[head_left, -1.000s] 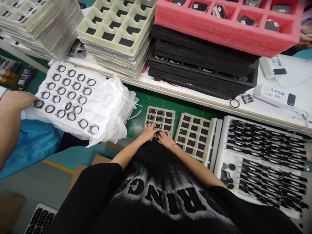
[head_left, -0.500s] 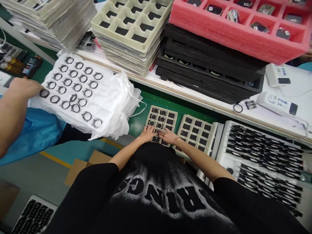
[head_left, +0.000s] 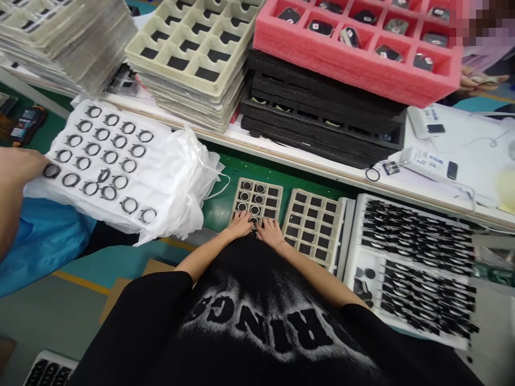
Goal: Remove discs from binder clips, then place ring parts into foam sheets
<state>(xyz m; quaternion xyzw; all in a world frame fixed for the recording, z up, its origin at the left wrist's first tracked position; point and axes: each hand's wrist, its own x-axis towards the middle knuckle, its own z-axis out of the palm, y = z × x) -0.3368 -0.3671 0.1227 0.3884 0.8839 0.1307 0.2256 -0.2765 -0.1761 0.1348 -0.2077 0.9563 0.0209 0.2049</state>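
In a beige compartment tray [head_left: 268,212] in front of me, silver-rimmed rings [head_left: 244,197] sit in the left and middle columns. One more ring [head_left: 253,220] lies lower in the middle column, pinched between my two hands. My left hand [head_left: 242,225] reaches over the tray's left side, its thumb side against that ring. From the other side, my right hand [head_left: 270,232] bends its thumb and forefinger onto the ring's edge. The other fingers rest over the tray's lower compartments and hide part of them.
A second beige tray [head_left: 311,221] lies to the right, beside a white tray of dark parts [head_left: 418,230]. At left, a co-worker's hand [head_left: 24,163] holds a white sheet [head_left: 156,177] with several rings. Stacked trays [head_left: 189,80] and red foam [head_left: 350,64] stand on the shelf.
The view has shifted slightly. My right hand has drawn back a little from over the ring, which now shows more between my hands. The co-worker's hand still holds the sheet.
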